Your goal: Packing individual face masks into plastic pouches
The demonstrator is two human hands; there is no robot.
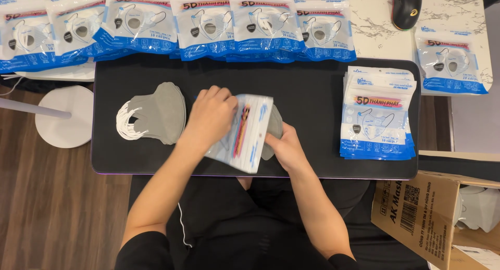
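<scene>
While the head camera is looking straight down, the hands are meeting over the middle of the black desk mat (312,88).

Left hand: the left hand (211,116) is lying palm-down on the clear plastic mask pouch (250,132), fingers curled over its upper left part and pressing it flat.
Right hand: the right hand (284,145) is gripping the pouch's right edge, thumb on top; grey masks (275,125) are showing just behind that edge, partly hidden.
Pouch: it is lying tilted at mat centre, its lower corner nearing the mat's front edge.
Loose masks: a stack of grey face masks (159,111) with white ear loops is sitting just left of the left hand, loops pointing toward the mat's left edge.
Empty pouches: a pile of printed blue-and-white pouches (377,119) is sitting against the mat's right edge.
Filled packs: a row of mask packs (208,25) is overlapping along the mat's back edge.
Open room: bare mat is lying between the hands and the pile, and between the hands and the back row.
Surroundings: a computer mouse (406,7) is sitting on the marble tabletop; a cardboard box (422,218) is standing at lower right.
</scene>
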